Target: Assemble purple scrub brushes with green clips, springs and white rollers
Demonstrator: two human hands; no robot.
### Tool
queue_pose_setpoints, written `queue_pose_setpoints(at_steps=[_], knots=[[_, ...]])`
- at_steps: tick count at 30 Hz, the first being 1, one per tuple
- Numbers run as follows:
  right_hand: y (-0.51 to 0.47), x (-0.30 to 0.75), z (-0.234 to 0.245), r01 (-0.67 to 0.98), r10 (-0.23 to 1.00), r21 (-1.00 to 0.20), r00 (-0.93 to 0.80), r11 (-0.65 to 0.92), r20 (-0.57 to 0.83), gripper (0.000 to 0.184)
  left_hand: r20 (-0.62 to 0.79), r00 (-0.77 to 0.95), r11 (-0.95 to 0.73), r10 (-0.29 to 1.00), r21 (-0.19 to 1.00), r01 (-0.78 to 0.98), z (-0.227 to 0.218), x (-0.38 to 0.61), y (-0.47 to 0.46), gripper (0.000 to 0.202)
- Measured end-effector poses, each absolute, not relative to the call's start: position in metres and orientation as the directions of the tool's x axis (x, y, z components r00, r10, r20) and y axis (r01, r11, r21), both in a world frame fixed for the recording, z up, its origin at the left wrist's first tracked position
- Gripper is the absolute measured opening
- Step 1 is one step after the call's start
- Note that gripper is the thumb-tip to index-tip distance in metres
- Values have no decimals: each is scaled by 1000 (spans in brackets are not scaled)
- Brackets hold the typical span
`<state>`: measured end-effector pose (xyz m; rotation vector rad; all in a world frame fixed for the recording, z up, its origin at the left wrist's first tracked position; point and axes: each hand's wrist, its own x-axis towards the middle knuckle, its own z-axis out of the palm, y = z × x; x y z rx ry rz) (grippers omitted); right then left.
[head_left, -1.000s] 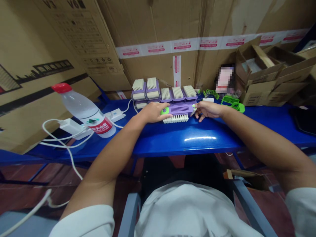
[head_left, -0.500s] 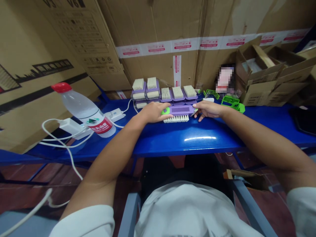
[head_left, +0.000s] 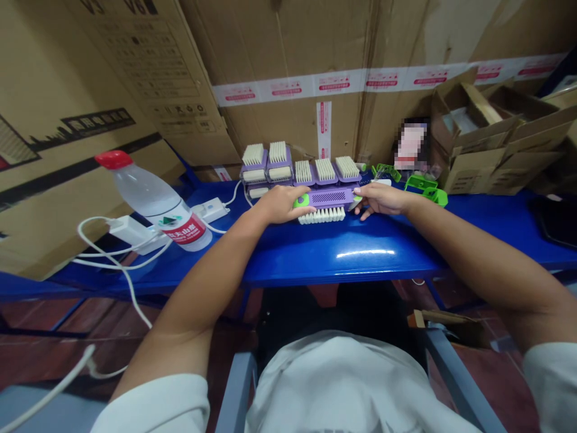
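A purple brush (head_left: 332, 198) with green ends and white bristles pointing down lies across the space between my hands, above the blue table (head_left: 311, 255). My left hand (head_left: 283, 204) is closed round its left end, thumb and fingers by the green part. At the right end, my right hand (head_left: 381, 198) pinches the brush with thumb and forefinger, its other fingers partly curled below. Just behind stand several purple brush pieces (head_left: 325, 171) with white bristles facing up, and a stacked pair (head_left: 278, 162) to their left.
Green plastic frames (head_left: 426, 189) lie to the right, near small cardboard boxes (head_left: 482, 162). A red-capped bottle (head_left: 155, 201) and a white power strip (head_left: 139, 233) with cables stand at left. Large cartons (head_left: 288, 48) wall off the back. A dark flat object (head_left: 561, 219) lies far right.
The brush tilts very slightly, with its right end a touch higher. Both hands keep their hold and have hardly moved.
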<state>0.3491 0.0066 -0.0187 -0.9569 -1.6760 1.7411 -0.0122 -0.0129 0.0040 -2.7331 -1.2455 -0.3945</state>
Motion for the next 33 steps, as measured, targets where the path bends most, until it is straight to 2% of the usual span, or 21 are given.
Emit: queue_pose_setpoints(at_steps=[11,22,33], knots=[[11,352,-20,62,777,-986,-608,-158,-162,19,312,638,-675,704,15,737,1,-15,-9,70],[10,353,-20,58,743,-980,-645,-188,-181,25,308,647,-680,697,-1,733,0,-14,-9,72],[5,347,-16,49,785,-982,-594,-183,-176,21,312,636,-675,706,25,737,-1,-14,-9,73]])
